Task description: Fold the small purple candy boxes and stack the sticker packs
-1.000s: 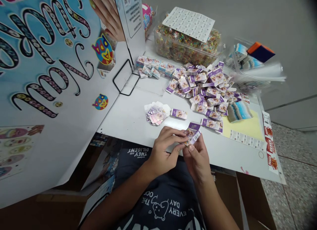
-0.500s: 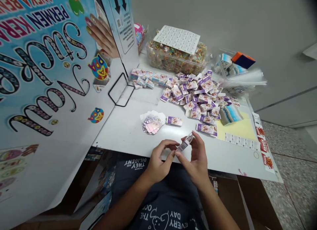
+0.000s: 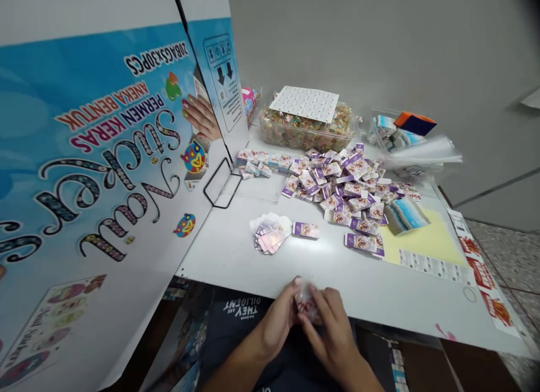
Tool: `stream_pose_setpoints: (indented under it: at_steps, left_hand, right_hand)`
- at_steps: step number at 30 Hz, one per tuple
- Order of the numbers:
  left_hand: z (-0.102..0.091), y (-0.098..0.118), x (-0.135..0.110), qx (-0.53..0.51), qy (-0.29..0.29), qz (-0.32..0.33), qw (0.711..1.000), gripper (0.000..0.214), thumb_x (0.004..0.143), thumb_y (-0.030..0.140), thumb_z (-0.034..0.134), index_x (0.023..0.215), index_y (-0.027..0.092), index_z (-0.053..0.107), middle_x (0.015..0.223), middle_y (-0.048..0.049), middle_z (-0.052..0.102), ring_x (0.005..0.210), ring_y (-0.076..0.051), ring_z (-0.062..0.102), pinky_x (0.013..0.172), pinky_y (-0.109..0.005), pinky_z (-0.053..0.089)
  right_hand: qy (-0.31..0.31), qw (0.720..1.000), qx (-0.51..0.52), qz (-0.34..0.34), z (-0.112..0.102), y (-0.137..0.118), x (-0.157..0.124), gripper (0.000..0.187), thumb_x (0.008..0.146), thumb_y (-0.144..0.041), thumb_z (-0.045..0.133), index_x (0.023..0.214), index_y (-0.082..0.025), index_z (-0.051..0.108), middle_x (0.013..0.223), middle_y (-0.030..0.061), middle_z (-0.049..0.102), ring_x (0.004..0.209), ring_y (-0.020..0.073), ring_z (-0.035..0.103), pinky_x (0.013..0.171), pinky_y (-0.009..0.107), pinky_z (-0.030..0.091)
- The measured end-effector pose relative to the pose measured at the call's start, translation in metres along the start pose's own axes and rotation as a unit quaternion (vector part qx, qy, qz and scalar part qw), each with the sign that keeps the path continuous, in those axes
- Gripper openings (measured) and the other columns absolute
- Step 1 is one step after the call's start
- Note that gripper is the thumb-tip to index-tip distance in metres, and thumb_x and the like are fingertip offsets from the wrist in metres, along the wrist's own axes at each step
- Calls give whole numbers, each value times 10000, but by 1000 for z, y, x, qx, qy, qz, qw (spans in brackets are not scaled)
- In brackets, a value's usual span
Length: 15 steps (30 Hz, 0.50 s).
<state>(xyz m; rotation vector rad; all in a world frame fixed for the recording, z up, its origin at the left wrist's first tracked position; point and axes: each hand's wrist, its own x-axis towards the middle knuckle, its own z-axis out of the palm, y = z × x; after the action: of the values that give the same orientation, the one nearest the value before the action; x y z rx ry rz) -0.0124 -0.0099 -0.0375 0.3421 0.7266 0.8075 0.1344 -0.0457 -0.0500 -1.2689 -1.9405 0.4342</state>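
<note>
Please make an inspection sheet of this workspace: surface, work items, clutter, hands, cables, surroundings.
Surface: white table, partly bare.
Work items: small packet between both hands, blurred.
Clutter: pile of purple packets; fanned cards; candy tub; yellow sheet.
Hands: left hand and right hand pinch the packet at the table's near edge.
Cables: nothing seen.
Surroundings: printed display board at left; grey wall behind.
</note>
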Motion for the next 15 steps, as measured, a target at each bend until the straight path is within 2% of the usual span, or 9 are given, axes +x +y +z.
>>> stream_pose_setpoints:
  at_steps: [2,4,8,10,12,15]
  left_hand:
    - [-8,-8,-9,16,31,-11,999,314,873,494,636,899,184,590,797,20,565,731,-121,549,649,-221,461]
    - [-18,-16,-15,41,48,-12,998,347,815,498,703,871,181,575,750,37,510,665,-107,498,534,-197,384]
    - [-37,-23,-12,44,10,-19,999,407,742,518,765,878,176,591,732,38,498,605,-99,462,444,-192,294]
    - [-41,-22,-8,6,2,-23,1000,400,711,493,791,874,179,605,730,36,512,591,-98,469,451,-193,313]
    - [-39,-19,-5,-50,20,-24,998,381,683,433,821,886,177,626,749,27,540,629,-105,513,535,-196,392]
    - [-31,-14,-3,-82,58,-10,995,440,740,539,791,935,172,646,805,-4,590,700,-130,567,656,-227,450]
  right_hand:
    - [-37,998,50,0,3,-1,-8,737,894,-136,636,1558,-313,372,1105,117,672,933,278,644,790,419,594]
    - [-43,993,107,-6,7,0,-11,686,868,-107,647,1496,-314,465,1080,101,692,898,254,669,760,366,612]
    - [-21,981,194,7,16,7,-6,459,848,-73,661,1251,-292,654,940,61,699,808,213,688,688,300,608]
    - [-12,976,217,13,19,9,0,339,861,-85,655,1139,-272,707,901,59,690,779,203,691,671,288,600]
    - [2,972,233,17,23,9,7,249,870,-112,655,1052,-259,739,878,61,689,760,199,693,663,279,591]
    - [72,962,254,70,31,1,16,90,883,-231,683,929,-246,758,830,64,686,724,200,683,645,275,571]
